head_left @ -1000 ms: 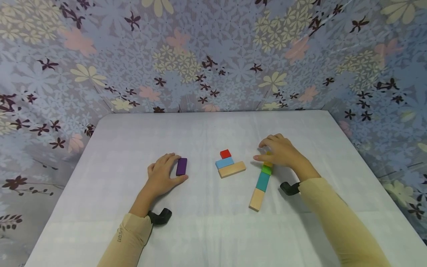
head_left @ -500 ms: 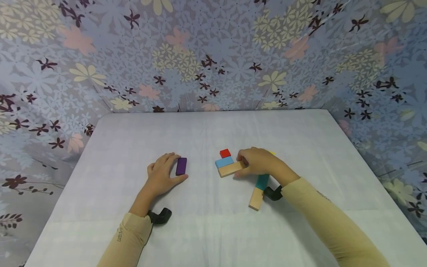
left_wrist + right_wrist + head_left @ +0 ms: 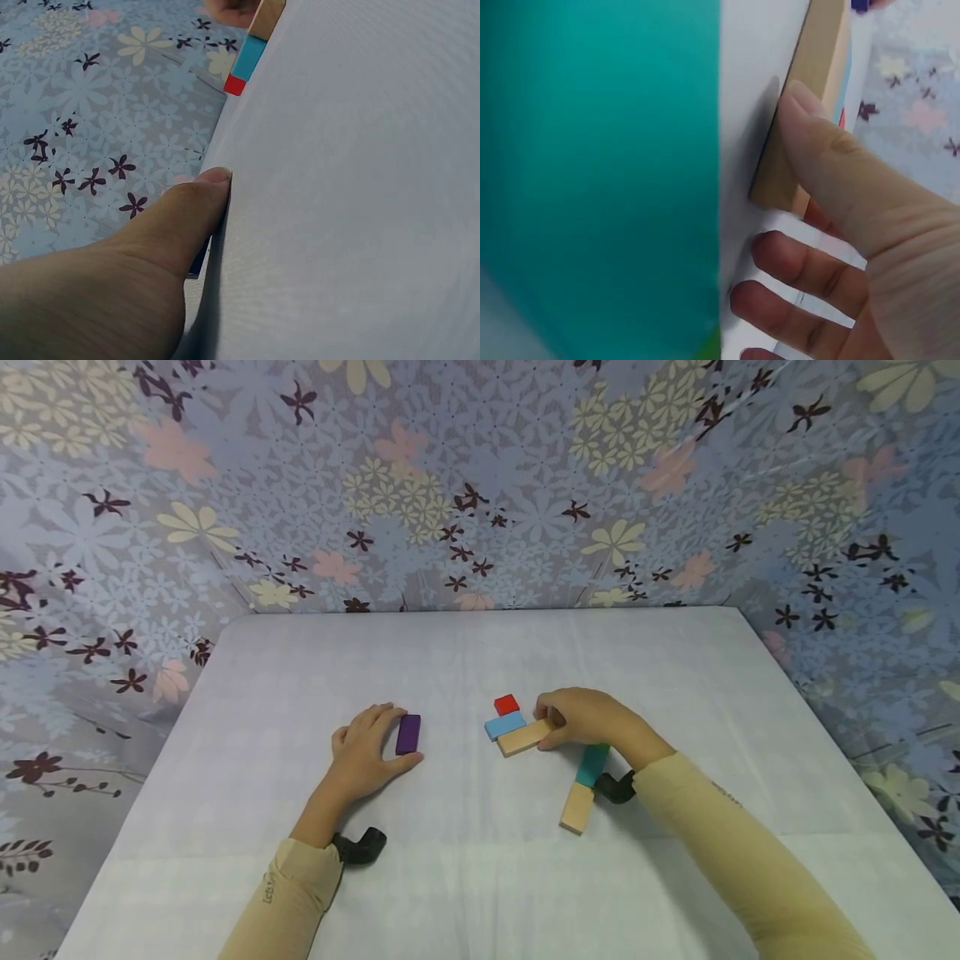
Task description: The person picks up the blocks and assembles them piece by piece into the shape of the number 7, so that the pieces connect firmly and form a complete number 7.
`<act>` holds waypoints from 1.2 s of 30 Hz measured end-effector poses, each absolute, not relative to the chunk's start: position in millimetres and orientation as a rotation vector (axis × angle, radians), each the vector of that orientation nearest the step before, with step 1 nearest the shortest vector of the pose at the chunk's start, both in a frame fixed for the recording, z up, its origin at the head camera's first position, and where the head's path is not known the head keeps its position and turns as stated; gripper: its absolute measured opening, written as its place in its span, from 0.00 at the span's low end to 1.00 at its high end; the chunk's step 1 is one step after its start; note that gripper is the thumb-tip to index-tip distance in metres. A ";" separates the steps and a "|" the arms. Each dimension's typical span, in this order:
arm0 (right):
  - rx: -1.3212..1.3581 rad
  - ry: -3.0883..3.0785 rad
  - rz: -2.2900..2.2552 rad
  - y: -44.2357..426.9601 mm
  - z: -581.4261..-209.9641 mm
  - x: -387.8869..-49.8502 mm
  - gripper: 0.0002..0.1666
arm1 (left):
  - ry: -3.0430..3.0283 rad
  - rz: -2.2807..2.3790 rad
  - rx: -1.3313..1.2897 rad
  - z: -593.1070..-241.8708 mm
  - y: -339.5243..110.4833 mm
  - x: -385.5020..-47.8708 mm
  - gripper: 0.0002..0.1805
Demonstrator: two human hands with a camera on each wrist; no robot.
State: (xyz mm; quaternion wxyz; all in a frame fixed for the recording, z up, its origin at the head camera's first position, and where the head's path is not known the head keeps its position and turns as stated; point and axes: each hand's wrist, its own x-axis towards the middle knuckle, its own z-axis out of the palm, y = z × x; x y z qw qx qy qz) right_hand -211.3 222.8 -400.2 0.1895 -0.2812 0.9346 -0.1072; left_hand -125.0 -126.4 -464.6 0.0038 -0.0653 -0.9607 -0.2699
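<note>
My left hand (image 3: 363, 756) lies on the left of the table, its fingertips and thumb at the two ends of a purple block (image 3: 408, 734). In the left wrist view the thumb covers nearly all of that block. My right hand (image 3: 588, 718) pinches the right end of a plain wooden block (image 3: 521, 739) between thumb and fingers. The right wrist view has the thumb pressed on the wooden block (image 3: 817, 60), with other fingers curled below. Against its far side is a light blue block (image 3: 505, 725), with a red block (image 3: 507, 704) behind that.
Right of centre runs a row of blocks: a second plain wooden block (image 3: 577, 810), a teal block (image 3: 592, 766) and a sliver of green block (image 3: 599, 746), the rest hidden by my right hand. A white cloth (image 3: 450, 877) covers the table; a flowered cloth (image 3: 480, 485) hangs behind.
My right hand has moved left and down from the yellow end of the row to the wooden block and taken hold. That block has shifted slightly right. My left hand stays still.
</note>
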 end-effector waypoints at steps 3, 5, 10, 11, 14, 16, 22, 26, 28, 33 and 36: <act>-0.752 2.644 -0.301 227.8 -401.5 -217.3 0.28 | -3.012 -0.845 -0.203 -464.6 -126.0 -125.1 0.42; -0.723 2.653 -0.300 229.4 -402.3 -219.7 0.29 | -3.014 -0.846 -0.202 -464.5 -125.8 -125.1 0.42; -0.651 2.670 -0.310 226.6 -403.0 -217.9 0.35 | -3.010 -0.844 -0.209 -463.5 -125.8 -125.2 0.42; -0.637 2.677 -0.306 225.1 -402.8 -216.6 0.37 | -3.009 -0.841 -0.211 -463.4 -126.0 -125.3 0.42; -0.610 2.694 -0.281 219.4 -402.4 -212.1 0.41 | -3.009 -0.832 -0.213 -463.3 -126.2 -125.5 0.42; -0.595 2.709 -0.251 215.0 -401.7 -209.1 0.43 | -3.007 -0.832 -0.214 -463.6 -126.3 -125.6 0.42; -0.555 2.766 -0.113 202.2 -401.6 -201.6 0.46 | -3.007 -0.829 -0.213 -465.1 -126.5 -125.3 0.42; -0.533 2.795 -0.018 195.2 -400.4 -197.5 0.48 | -3.010 -0.834 -0.207 -464.7 -126.5 -125.1 0.42; -0.525 2.798 0.001 192.5 -399.4 -196.2 0.49 | -3.010 -0.836 -0.208 -464.2 -126.6 -125.1 0.41; -0.509 2.799 0.019 187.9 -398.7 -196.0 0.47 | -3.007 -0.846 -0.208 -462.8 -126.7 -125.1 0.41; -0.527 2.791 0.034 187.7 -397.6 -197.3 0.45 | -3.005 -0.848 -0.207 -462.5 -126.4 -125.4 0.41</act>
